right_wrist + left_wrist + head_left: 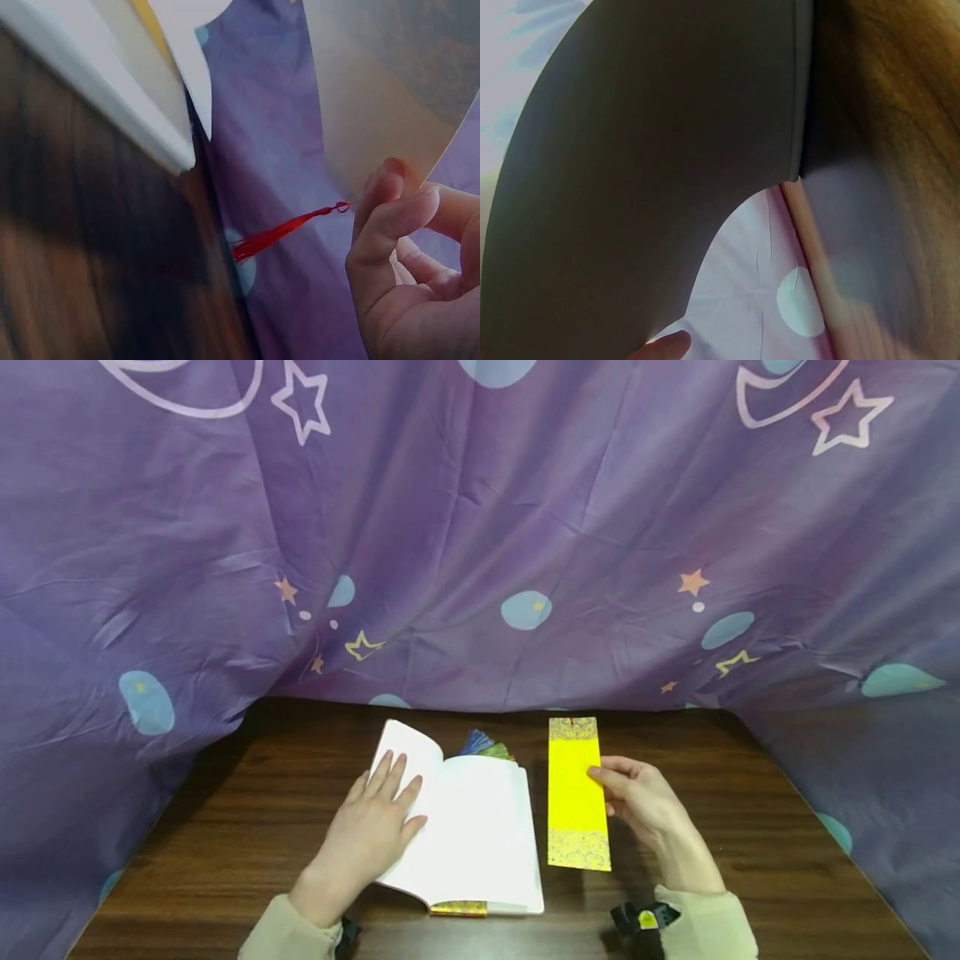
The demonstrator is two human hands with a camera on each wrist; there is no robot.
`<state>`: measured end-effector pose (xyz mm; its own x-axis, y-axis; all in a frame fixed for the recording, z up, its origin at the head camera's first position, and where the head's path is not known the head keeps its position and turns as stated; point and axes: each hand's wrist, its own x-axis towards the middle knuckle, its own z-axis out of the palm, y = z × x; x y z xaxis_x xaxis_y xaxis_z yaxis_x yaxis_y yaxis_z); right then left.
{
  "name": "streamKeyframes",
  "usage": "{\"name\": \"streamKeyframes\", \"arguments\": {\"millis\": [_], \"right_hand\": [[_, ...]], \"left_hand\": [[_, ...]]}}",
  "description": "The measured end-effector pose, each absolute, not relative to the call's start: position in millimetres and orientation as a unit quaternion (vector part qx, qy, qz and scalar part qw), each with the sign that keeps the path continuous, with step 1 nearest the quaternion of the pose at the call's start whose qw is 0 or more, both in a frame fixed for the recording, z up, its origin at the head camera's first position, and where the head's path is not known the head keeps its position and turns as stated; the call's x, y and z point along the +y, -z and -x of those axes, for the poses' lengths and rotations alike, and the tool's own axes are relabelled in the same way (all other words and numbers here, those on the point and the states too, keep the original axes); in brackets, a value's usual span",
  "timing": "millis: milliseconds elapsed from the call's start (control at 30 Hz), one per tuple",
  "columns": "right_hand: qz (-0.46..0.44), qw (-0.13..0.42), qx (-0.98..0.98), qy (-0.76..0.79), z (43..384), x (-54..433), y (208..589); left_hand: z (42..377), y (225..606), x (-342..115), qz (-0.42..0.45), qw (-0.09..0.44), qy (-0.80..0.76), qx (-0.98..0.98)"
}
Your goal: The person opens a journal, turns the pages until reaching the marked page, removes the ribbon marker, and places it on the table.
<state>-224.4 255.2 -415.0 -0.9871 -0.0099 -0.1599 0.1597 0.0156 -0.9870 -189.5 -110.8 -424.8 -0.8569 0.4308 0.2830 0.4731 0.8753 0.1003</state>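
Observation:
An open book [480, 827] with blank-looking white pages lies on the table. My left hand [367, 831] rests on its left page with the fingers spread; only a fingertip [664, 347] shows in the left wrist view, under a large dark page [630, 187]. To the right of the book, my right hand [645, 802] pinches a yellow bookmark [573, 785] by its right edge, thumb in front. Patterned bands cross both ends of the bookmark. In the right wrist view a red tassel [285, 229] hangs near the bookmark [375, 90].
Blue [476, 742] and green [497, 751] tassels stick out past the book's top edge. A yellow patterned strip [459, 907] shows at its bottom. The dark wooden table [247, 827] ends against a purple curtain [450, 527] at the back and sides.

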Motion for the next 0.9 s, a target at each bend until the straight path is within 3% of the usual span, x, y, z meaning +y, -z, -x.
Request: {"name": "streamKeyframes", "arguments": {"millis": [467, 900], "right_hand": [[-0.081, 0.095, 0.762, 0.635, 222.7, 296.1, 441.7], [-0.055, 0.131, 0.803, 0.578, 219.9, 290.7, 450.5]], "left_hand": [[191.4, 424.4, -107.3, 0.244, 0.132, 0.08, -0.957], [189.7, 426.5, -107.6, 0.238, 0.141, 0.077, -0.958]]}}
